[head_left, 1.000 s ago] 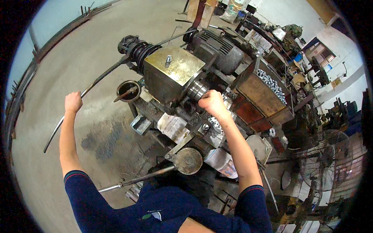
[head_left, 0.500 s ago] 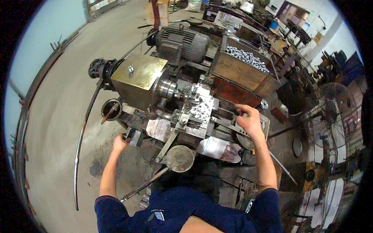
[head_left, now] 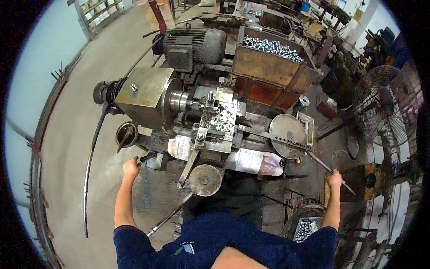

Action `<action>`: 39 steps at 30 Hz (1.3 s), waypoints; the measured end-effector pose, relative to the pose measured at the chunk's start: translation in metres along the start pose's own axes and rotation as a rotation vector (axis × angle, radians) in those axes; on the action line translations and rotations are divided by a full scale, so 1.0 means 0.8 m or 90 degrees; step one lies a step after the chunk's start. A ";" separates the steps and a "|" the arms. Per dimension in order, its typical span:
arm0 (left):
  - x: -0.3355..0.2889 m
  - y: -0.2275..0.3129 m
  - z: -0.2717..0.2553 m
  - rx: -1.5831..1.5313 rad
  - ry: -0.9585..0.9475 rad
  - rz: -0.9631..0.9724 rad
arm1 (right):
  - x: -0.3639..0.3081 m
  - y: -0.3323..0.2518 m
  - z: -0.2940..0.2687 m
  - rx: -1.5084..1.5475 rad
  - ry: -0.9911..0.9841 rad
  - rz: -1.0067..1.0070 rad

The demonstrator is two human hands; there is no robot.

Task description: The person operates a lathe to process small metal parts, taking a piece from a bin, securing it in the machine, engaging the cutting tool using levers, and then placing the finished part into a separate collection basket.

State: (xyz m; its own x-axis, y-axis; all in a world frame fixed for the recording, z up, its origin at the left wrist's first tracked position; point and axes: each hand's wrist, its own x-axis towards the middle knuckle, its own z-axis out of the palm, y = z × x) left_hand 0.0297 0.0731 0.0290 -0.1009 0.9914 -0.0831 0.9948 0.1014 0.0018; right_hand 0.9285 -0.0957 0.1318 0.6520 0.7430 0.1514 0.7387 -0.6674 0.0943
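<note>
My right hand (head_left: 333, 180) is closed around the long metal lever rod (head_left: 319, 162), which runs out from a round disc (head_left: 286, 127) on the right side of the lathe-like machine. At the machine's lower left, my left hand (head_left: 131, 167) is curled beside the end of a small dark handle (head_left: 146, 157) on a grey metal box (head_left: 155, 161); what its fingers hold is hidden. Between the hands lies the tool slide (head_left: 219, 119), strewn with dark metal chips. Left of it sits a shiny round chuck (head_left: 179, 101).
Silvery metal parts fill a large box (head_left: 264, 67) behind the machine. One small metal part (head_left: 133, 88) lies on the brass-coloured cover (head_left: 145, 83). A second lever (head_left: 172, 213) with a round disc (head_left: 205, 180) juts toward me. On the right stands a fan (head_left: 380, 105). More parts fill a tray (head_left: 305, 229).
My right hand has moved down and to the right from above the machine's right side onto the lever rod. My left hand has shifted slightly left. The camera view has also shifted.
</note>
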 end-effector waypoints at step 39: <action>0.026 0.075 0.018 -0.017 -0.047 0.062 | 0.026 -0.012 0.013 -0.159 -0.092 0.163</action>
State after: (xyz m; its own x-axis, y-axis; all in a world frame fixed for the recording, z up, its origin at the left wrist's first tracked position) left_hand 0.0874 0.0982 0.0129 -0.0014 0.9881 -0.1541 0.9992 0.0077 0.0402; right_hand 0.9365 -0.0734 0.1240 0.8404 0.5383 0.0628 0.4962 -0.8109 0.3102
